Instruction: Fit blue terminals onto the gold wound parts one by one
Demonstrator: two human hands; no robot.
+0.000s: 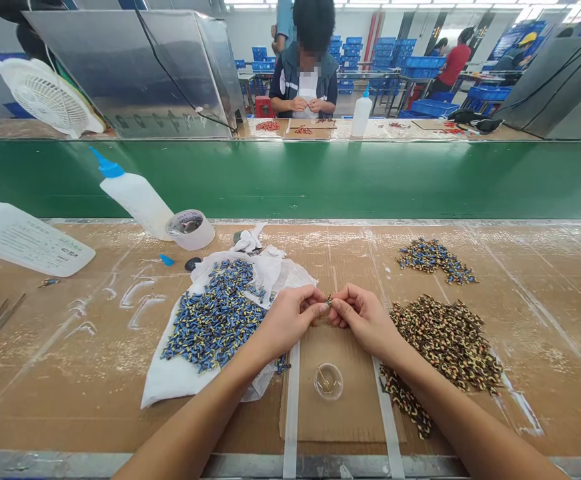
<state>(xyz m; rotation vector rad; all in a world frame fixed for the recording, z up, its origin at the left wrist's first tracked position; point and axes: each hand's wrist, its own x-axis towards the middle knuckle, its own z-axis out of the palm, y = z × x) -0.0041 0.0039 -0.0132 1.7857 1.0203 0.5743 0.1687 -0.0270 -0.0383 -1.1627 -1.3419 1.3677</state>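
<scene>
Left hand (293, 313) and right hand (360, 315) nearly meet at mid-frame, each pinching with thumb against finger; a small piece (329, 299) is gripped between the two sets of fingertips. It is mostly covered, so I cannot tell whether it is one part or two, or how complete it is. Left of centre: a large heap of blue-and-yellow pieces (215, 317) on a white bag (163, 383). Right of centre, partly behind the right forearm: a large heap of dark-and-cream pieces (445, 340). Upper right, apart from that heap: a much smaller cluster (435, 259) showing blue along with dark and yellow. My reading: the cluster is the finished lot, since it seems to carry the colours of both heaps; its pieces are too small to confirm this. On that reading, one piece is in hand, little is done, and most of the batch remains in the two heaps. Lower centre, below the hands: a clear dish (337, 393) with a thin stick (322, 374) in it, untouched by either hand; contents not identifiable from here.
</scene>
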